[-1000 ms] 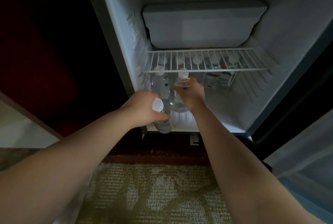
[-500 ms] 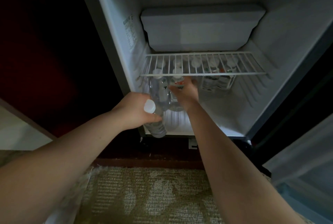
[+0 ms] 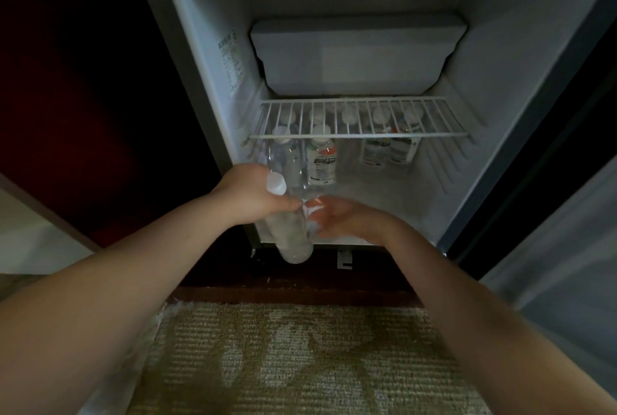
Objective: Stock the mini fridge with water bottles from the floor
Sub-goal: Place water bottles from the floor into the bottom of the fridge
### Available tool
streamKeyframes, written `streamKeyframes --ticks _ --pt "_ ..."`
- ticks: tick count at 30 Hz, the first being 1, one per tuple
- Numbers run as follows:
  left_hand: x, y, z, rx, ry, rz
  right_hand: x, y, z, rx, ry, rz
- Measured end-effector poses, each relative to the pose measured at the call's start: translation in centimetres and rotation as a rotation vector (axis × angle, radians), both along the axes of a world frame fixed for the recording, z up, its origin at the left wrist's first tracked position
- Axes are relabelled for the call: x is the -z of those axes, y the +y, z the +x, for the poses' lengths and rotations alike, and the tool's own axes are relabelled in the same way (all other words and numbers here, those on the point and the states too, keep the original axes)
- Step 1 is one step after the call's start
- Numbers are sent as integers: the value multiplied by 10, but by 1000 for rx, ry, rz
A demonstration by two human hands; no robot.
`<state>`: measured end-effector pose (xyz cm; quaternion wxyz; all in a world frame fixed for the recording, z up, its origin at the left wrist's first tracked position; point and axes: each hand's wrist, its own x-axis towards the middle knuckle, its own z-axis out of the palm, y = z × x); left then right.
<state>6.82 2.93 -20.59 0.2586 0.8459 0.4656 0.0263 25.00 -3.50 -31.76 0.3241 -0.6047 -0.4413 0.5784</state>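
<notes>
I see the mini fridge (image 3: 500, 80) standing open, its white plastic walls smooth, a boxy freezer compartment (image 3: 357, 54) at the top; below it a white wire shelf (image 3: 360, 120) spans the cavity, and under that stand capped clear bottles (image 3: 320, 160); my left hand (image 3: 247, 194) is wrapped around a clear ribbed water bottle (image 3: 290, 234) at the fridge's front edge; my right hand (image 3: 340, 217) is spread loose beside it, fingertips touching the plastic

The open mini fridge's plastic interior (image 3: 484, 57) is pale grey-white, as is its white wire shelf (image 3: 359, 135). The clear plastic water bottle (image 3: 290, 231) has a white cap; the woven floor rug (image 3: 300, 364) is beige with paler leaf shapes.
</notes>
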Motion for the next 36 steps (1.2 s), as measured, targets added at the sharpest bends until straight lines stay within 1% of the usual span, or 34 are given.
streamKeyframes --ticks 1,2,3,4,7,10,12,16,18,20,22,26,28,32,36 --pt "-2 0 3 -6 1 13 1 -3 -9 -132 -53 -36" --pt "-3 -1 6 -30 -2 19 3 -5 -18 -194 -86 -51" --pt "-3 -2 9 -58 -4 28 6 -6 -27 -196 -98 -26" --pt "-3 -5 13 -81 4 44 9 -8 -36 -148 -95 22" --pt "0 -13 20 -75 66 96 16 -13 -52 83 -178 182" --pt "7 -18 23 -71 -49 21 28 -17 -49 297 -312 276" --pt "15 -19 23 -50 -95 -55 35 -20 -41 465 -352 287" --pt "49 -15 21 -31 -17 -226 47 -20 -12 797 -400 253" --pt "71 -17 21 -47 34 -311 53 -17 7 904 -426 185" --pt "90 -20 23 -58 81 -368 54 -12 22 918 -479 100" --pt "109 -19 28 -15 118 -361 53 -3 34 917 -541 51" --pt "127 -15 39 101 302 -240 57 18 43 877 -535 125" --pt "132 -14 40 155 367 -209 59 29 44 807 -543 135" --pt "141 -12 37 206 408 -254 52 45 48 708 -630 73" --pt "143 -13 37 216 411 -254 58 45 50 746 -666 48"
